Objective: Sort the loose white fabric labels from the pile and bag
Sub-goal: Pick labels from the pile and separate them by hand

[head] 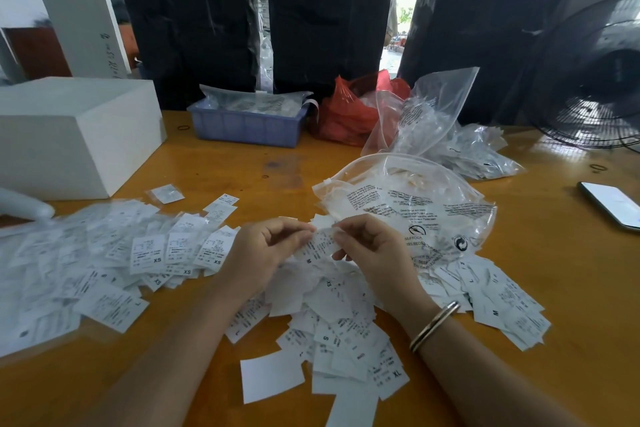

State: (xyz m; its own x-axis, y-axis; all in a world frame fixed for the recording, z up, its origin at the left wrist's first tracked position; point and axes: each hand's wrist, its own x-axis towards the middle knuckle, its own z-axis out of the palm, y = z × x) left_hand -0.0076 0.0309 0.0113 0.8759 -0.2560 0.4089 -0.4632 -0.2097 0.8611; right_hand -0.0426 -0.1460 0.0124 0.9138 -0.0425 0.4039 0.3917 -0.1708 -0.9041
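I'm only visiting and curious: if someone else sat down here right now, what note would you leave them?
Left hand and right hand: together pinching one white label, marked M, above the loose pile.
Done: rows of labels lie spread out on the left, XS showing on several; a smaller group lies on the right.
Left: the mixed pile in the middle, plus the clear bag behind the hands, which looks to hold more.
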